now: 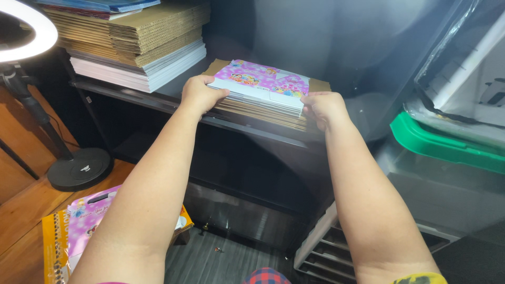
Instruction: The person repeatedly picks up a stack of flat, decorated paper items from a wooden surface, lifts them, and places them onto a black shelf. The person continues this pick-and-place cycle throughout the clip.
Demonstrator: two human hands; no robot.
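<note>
Both hands, left (200, 93) and right (323, 108), grip opposite ends of a stack of flat pink printed cardboard sheets (260, 87) at the dark shelf's (158, 100) front edge, steadying it level.

I see a dark shelf unit (158, 100) against a dark wall, carrying a tall stack of corrugated cardboard and white sheets (139, 44) at upper left. Ring light (31, 31) is lit at top left, on a black stand with a round base (79, 168) sitting on the wooden floor (31, 205). Grey plank flooring (221, 260) lies below the shelf. At right there's a clear bin with a green lid (447, 144) and a grey drawer unit (326, 252).
</note>
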